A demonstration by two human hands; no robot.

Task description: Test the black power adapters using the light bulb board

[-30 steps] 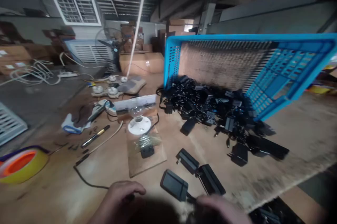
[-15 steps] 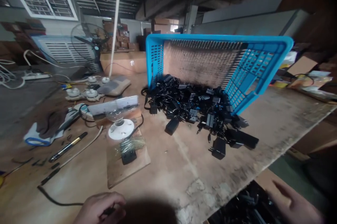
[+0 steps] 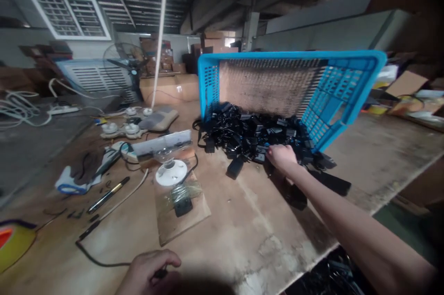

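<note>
My left hand (image 3: 152, 272) is low in the view at the table's near edge, its thumb and fingers closed on the end of a black cable (image 3: 111, 265). Out over the table, my right hand (image 3: 282, 156) reaches into a heap of black power adapters (image 3: 239, 131) with bundled cords. Its fingers are curled down among them, and what they grip is hidden. The heap spills from a blue plastic crate (image 3: 291, 54) lying on its side. One loose adapter (image 3: 235, 168) lies in front. More black adapters (image 3: 333, 276) are below the table edge, under my right arm.
A wooden board (image 3: 183, 230) carries a white lamp holder (image 3: 171, 173) with a clear bulb and a taped black socket. Left of it lie a pen-like tool (image 3: 109, 194), a roll of yellow tape (image 3: 15, 244) and a white-blue glove-like item (image 3: 71, 181). White sockets (image 3: 121, 129) stand behind.
My right hand has gone from over the adapters below the table edge up and forward into the heap by the crate. My left hand keeps its hold; the view has shifted slightly left.
</note>
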